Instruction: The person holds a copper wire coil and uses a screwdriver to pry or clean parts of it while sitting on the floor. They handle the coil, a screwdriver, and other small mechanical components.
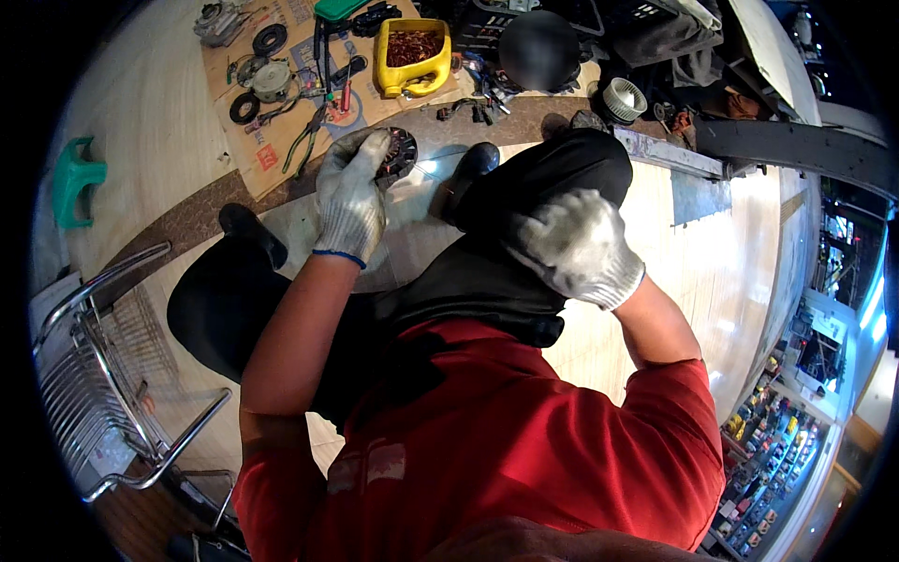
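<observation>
My left hand [352, 187], in a white knitted work glove with a blue cuff edge, grips a round dark part with a slotted rim [399, 156]; its exact kind is unclear. The hand covers the part's left side. Over my right thigh, my right hand [579, 245], gloved in soiled white, has its fingers curled in. Whatever it holds, if anything, is hidden beneath the hand. Just beyond my left hand, pliers with green handles [304, 142] and a red-handled screwdriver [346, 97] lie on flattened cardboard [281, 155].
A cut yellow jug [415, 82] contains reddish-brown small pieces. Motor parts [272, 81] and black rings [270, 38] lie left of it. A white blower wheel [624, 99] stands at right. A green stool [79, 183] and a chrome-framed chair [122, 375] are on my left.
</observation>
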Tool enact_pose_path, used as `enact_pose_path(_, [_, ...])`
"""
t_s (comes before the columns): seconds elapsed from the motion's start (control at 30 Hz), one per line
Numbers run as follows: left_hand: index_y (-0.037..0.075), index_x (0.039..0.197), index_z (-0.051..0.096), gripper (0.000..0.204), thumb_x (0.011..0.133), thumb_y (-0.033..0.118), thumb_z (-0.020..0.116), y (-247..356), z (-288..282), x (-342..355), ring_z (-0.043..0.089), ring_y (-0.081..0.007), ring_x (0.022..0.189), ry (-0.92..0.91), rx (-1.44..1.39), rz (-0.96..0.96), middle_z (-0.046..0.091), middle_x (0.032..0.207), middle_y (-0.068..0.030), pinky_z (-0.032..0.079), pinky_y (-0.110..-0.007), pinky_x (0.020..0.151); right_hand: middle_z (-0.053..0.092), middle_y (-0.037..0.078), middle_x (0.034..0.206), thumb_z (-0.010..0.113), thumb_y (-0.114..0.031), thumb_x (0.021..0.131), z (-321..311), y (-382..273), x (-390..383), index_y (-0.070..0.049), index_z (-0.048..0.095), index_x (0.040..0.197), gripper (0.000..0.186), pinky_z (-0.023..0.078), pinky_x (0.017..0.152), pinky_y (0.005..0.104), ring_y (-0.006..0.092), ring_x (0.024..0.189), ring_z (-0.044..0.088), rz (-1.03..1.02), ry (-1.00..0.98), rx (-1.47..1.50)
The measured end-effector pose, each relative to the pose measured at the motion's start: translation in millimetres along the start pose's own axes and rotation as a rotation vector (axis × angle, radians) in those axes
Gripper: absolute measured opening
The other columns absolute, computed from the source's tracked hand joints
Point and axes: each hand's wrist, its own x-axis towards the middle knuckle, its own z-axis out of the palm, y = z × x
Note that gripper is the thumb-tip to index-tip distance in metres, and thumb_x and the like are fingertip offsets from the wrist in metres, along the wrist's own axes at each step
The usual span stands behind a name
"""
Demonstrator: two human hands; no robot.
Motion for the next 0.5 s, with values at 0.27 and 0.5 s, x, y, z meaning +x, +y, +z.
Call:
enact_pose_path(0.27, [-0.002, 0.111, 0.06, 0.019, 0.094, 0.005, 0.059, 10, -20, 11, 0.068, -0.0324, 0.099, -0.263, -0.391, -0.124, 0.065, 0.11, -0.0201, 0.06, -0.045, 0.087, 0.059, 0.004, 0.064, 0.062, -0.025, 0.084, 29, 31, -48, -0.014, 0.065, 0.082, 0.011, 0.049, 0.053, 0.0377, 0.0237, 0.061, 0.063, 0.103, -0.052, -0.085])
enact_pose_path(0.5, [-0.001, 0.117, 0.057, 0.026, 0.093, 0.01, 0.057, 14, -12, -9, 0.067, -0.0329, 0.104, -0.485, -0.224, -0.116, 0.064, 0.116, -0.0215, 0.059, -0.044, 0.087, 0.062, 0.011, 0.068, 0.062, -0.03, 0.089, 39, 103, -63, -0.014, 0.068, 0.093, 0.018, 0.052, 0.054, 0.0413, 0.0286, 0.065, 0.065, 0.364, 0.09, -0.03])
